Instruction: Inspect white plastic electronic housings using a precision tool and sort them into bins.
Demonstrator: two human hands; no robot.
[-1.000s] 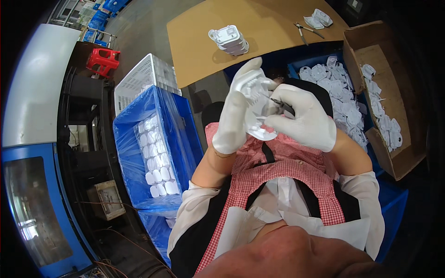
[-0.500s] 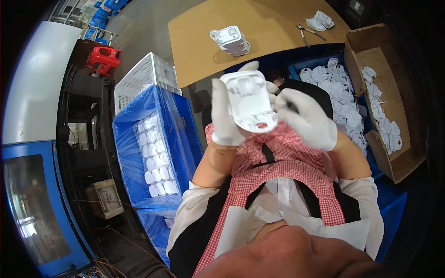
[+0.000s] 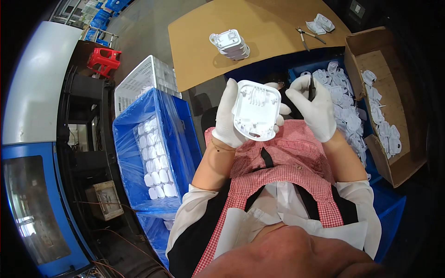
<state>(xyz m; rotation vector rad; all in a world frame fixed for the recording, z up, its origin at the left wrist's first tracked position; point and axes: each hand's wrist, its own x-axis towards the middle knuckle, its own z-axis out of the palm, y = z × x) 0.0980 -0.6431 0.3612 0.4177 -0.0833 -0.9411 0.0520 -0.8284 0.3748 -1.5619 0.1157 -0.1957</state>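
My left hand (image 3: 225, 121), in a white glove, grips a white plastic housing (image 3: 257, 116) by its edges. The shell's hollow side faces up, showing moulded ribs at the far end and a small oval hole at the near end. To its right, apart from it, my gloved right hand (image 3: 319, 115) is closed around a slim dark tool (image 3: 312, 89) that points up from the fingers; its exact kind cannot be made out. On the brown table ahead stands a stack of similar white housings (image 3: 233, 46).
Cutting pliers (image 3: 309, 37) and two white parts (image 3: 321, 24) lie at the table's far right. White pieces fill a blue bin (image 3: 293, 73) and partly a cardboard box (image 3: 408, 153). At left stand a blue-lined crate (image 3: 134, 197) of white parts, a white basket (image 3: 134, 76) and a red stool (image 3: 103, 60).
The housing has come slightly lower and turned more squarely upward in my left hand. My right hand has drawn away from it to the right, and the dark tool now shows.
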